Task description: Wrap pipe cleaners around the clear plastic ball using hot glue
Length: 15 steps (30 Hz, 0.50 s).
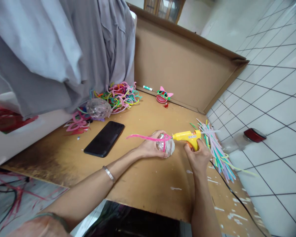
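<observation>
Your left hand (150,148) wraps around a small clear ball (168,147) and holds it on the wooden board (143,177). A pink fuzzy stick (144,137) lies over the top of the ball, and its long end sticks out past your thumb.

Your right hand (198,157) is closed around the handle of the yellow glue gun (188,136). The tip of the gun touches the stick right where it meets the ball.

I think you are early in the job. Only one stick is on this ball. A big bunch of pale sticks (215,148) waits just past your right hand. Far past your left hand, another clear ball (98,108) sits beside a tangled pile of bent sticks (120,95).

There are no words you can read. The glue gun shows no name, and the black phone (104,138) near your left hand is dark.
</observation>
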### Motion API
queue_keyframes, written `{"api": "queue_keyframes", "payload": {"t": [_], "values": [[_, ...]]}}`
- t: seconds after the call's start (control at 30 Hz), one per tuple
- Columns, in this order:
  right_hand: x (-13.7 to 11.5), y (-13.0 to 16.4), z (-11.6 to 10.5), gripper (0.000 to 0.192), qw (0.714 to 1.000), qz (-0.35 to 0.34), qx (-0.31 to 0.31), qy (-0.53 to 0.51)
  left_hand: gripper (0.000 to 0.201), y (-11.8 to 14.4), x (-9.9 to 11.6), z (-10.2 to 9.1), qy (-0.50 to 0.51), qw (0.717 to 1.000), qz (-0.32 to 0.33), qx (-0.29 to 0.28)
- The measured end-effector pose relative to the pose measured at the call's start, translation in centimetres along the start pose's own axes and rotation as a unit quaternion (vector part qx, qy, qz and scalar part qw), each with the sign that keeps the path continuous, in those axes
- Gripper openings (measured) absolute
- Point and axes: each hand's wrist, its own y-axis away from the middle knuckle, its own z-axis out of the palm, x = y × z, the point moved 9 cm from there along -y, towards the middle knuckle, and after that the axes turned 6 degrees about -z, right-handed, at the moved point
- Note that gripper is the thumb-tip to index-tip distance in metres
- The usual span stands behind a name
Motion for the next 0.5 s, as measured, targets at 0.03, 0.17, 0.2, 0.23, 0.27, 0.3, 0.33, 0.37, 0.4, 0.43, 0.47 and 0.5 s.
{"api": "queue_keyframes", "payload": {"t": [0.03,0.17,0.2,0.23,0.27,0.3,0.33,0.37,0.4,0.43,0.47,0.5], "values": [[-0.03,0.02,0.03,0.020,1.000,-0.003,-0.001,0.004,0.078,-0.04,-0.08,-0.13,-0.008,1.000,-0.001,0.008],[-0.06,0.09,0.20,0.021,1.000,-0.009,-0.011,0.008,0.078,-0.05,-0.15,-0.19,-0.012,1.000,0.001,0.015],[-0.06,0.10,0.19,0.021,1.000,-0.010,-0.012,0.006,0.077,-0.01,-0.08,-0.11,-0.005,1.000,0.003,0.010],[-0.08,0.10,0.16,0.022,1.000,-0.010,-0.011,0.004,0.076,0.04,0.00,-0.01,0.002,1.000,0.005,0.004],[-0.13,0.09,0.12,0.022,1.000,-0.012,-0.011,0.002,0.075,0.08,0.08,0.06,0.007,1.000,0.007,0.000],[-0.20,0.08,0.07,0.021,1.000,-0.014,-0.010,0.002,0.075,0.11,0.14,0.11,0.009,1.000,0.008,-0.004],[-0.29,0.05,0.01,0.021,1.000,-0.018,-0.009,0.002,0.076,0.12,0.16,0.12,0.008,1.000,0.009,-0.005],[-0.39,0.03,-0.06,0.021,1.000,-0.021,-0.007,0.004,0.077,0.10,0.13,0.08,0.004,1.000,0.009,-0.003],[-0.48,0.01,-0.13,0.021,1.000,-0.025,-0.005,0.006,0.078,0.07,0.07,0.02,-0.002,1.000,0.008,0.001],[-0.55,-0.02,-0.22,0.021,1.000,-0.028,-0.002,0.008,0.079,0.03,-0.02,-0.04,-0.008,1.000,0.009,0.005],[-0.59,-0.04,-0.29,0.021,0.999,-0.031,0.001,0.010,0.079,-0.01,-0.10,-0.12,-0.012,1.000,0.010,0.010],[-0.61,-0.05,-0.35,0.021,0.999,-0.033,0.003,0.011,0.079,-0.04,-0.16,-0.17,-0.015,1.000,0.014,0.014]]}}
